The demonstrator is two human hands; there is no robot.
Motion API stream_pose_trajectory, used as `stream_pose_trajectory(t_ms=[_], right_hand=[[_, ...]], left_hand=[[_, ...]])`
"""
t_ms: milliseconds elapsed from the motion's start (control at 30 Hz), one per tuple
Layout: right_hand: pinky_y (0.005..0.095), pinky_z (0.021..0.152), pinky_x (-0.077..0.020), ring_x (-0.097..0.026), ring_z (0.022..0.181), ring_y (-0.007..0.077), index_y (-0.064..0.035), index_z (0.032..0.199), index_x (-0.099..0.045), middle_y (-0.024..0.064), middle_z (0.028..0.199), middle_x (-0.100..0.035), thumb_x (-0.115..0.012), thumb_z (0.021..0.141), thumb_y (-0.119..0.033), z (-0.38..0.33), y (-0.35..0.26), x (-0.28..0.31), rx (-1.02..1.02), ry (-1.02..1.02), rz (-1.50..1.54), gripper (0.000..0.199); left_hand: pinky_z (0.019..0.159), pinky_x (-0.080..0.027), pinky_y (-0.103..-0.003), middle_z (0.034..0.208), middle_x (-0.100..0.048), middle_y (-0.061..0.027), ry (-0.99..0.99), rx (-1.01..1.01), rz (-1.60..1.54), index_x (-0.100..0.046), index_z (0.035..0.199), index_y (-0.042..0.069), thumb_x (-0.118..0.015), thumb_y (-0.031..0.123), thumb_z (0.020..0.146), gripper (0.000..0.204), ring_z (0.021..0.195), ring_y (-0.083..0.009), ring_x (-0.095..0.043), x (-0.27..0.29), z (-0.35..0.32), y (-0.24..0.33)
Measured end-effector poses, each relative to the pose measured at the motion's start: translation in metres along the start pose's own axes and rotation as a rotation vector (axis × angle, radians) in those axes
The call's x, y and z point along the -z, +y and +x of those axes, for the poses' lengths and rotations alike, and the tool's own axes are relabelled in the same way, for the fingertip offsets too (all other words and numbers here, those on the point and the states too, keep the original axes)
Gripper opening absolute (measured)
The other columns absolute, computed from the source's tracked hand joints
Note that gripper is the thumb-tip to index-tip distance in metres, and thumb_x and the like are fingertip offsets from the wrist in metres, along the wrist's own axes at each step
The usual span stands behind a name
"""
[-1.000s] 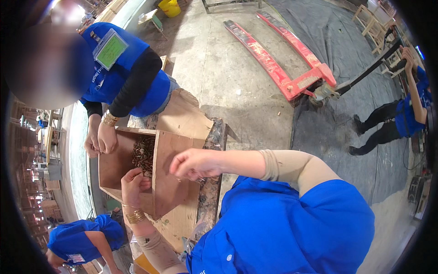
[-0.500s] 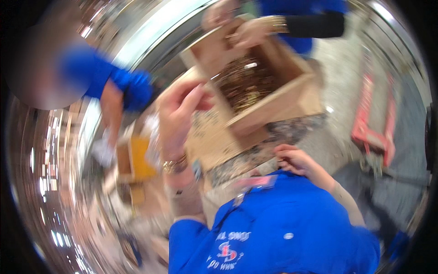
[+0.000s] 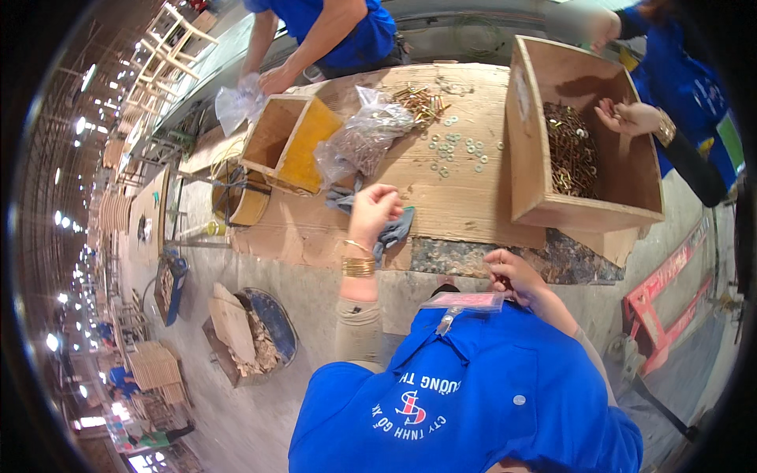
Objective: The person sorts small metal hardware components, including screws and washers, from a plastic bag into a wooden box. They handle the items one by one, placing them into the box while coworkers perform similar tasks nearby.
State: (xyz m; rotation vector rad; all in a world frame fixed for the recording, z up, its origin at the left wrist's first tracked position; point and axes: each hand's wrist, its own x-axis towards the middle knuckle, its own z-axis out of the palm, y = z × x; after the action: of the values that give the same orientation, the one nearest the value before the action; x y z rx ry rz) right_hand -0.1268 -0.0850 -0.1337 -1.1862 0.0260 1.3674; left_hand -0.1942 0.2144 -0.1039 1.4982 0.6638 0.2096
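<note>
My left hand (image 3: 374, 214), with bracelets at its wrist, is held over the near edge of the cardboard, fingers curled together; what they hold, if anything, is hidden. Beside it lie grey-blue gloves (image 3: 396, 229). Close to my chest, my right hand (image 3: 514, 276) has its fingers bent inward in a pinch, on something too small to make out. Loose washers (image 3: 448, 147) are scattered on the cardboard sheet (image 3: 465, 205). Beyond them is a pile of brass-coloured screws (image 3: 420, 106) by a clear plastic bag (image 3: 369, 138). A wooden box (image 3: 587, 213) at right contains many screws (image 3: 569, 150).
Across the box, a co-worker's hand (image 3: 631, 118) reaches over the screws. Another person in blue (image 3: 347, 35) handles a plastic bag (image 3: 240, 104) by a yellow-sided wooden box (image 3: 296, 150). A red pallet jack (image 3: 658, 303) stands right; a scrap bin (image 3: 251, 335) sits on the floor at left.
The view has swung, so the screw box now appears farther right. My left hand has moved away from that box, toward the gloves. My right hand stays near my chest.
</note>
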Motion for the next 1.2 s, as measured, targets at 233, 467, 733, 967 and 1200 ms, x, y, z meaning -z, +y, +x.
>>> stream_pose_trajectory(t_ms=[233,467,733,967,1200], right_hand=[[0.0175,0.039,-0.0305,-0.042,0.048,0.0047,-0.0062,0.096,-0.053,-0.0012,0.061,-0.048,-0.048,0.082,-0.011,0.086,-0.043,-0.042,0.121,0.16,-0.293,0.015],[0.0268,0.055,-0.042,-0.053,0.06,0.0135,-0.0037,0.082,-0.06,0.0047,0.069,-0.057,-0.059,0.072,-0.012,0.198,-0.109,-0.014,0.501,0.541,-0.595,0.014],[0.0328,0.065,-0.0457,-0.06,0.073,0.0234,-0.0031,0.084,-0.06,0.0144,0.078,-0.062,-0.065,0.068,-0.037,0.274,-0.18,0.0,0.554,0.928,-0.817,0.038],[0.0408,0.087,-0.039,-0.053,0.1,0.0324,-0.0062,0.106,-0.054,0.0205,0.103,-0.057,-0.053,0.069,-0.059,0.318,-0.227,-0.056,0.426,0.827,-0.812,0.064],[0.0425,0.081,-0.0431,-0.054,0.098,0.0327,-0.0057,0.102,-0.055,0.0188,0.102,-0.057,-0.056,0.076,-0.038,0.326,-0.237,-0.071,0.365,0.801,-1.022,0.042]], left_hand=[[0.051,-0.046,-0.021,0.076,-0.06,-0.008,-0.063,-0.045,-0.044,-0.055,0.094,-0.003,-0.053,0.007,0.081,0.017,0.061,-0.0105,-0.057,-0.011,0.059,-0.033],[0.052,-0.043,-0.021,0.068,-0.059,-0.0033,-0.047,-0.362,0.267,-0.06,0.083,-0.004,-0.053,0.002,0.074,0.013,0.058,-0.0071,-0.053,-0.029,0.159,-0.001],[0.044,-0.04,-0.023,0.07,-0.057,-0.0049,-0.074,-0.131,-0.02,-0.056,0.088,-0.003,-0.046,-0.001,0.078,0.014,0.054,-0.0104,-0.052,-0.046,0.194,0.023],[0.051,-0.044,-0.021,0.072,-0.059,-0.0053,-0.084,-0.021,0.083,-0.058,0.087,-0.001,-0.05,0.004,0.081,0.011,0.061,-0.0094,-0.057,-0.041,0.135,-0.008],[0.055,-0.045,-0.02,0.077,-0.061,-0.0046,-0.041,0.135,-0.011,-0.058,0.09,-0.001,-0.052,0.009,0.083,0.013,0.065,-0.0087,-0.057,-0.025,0.087,-0.028]])
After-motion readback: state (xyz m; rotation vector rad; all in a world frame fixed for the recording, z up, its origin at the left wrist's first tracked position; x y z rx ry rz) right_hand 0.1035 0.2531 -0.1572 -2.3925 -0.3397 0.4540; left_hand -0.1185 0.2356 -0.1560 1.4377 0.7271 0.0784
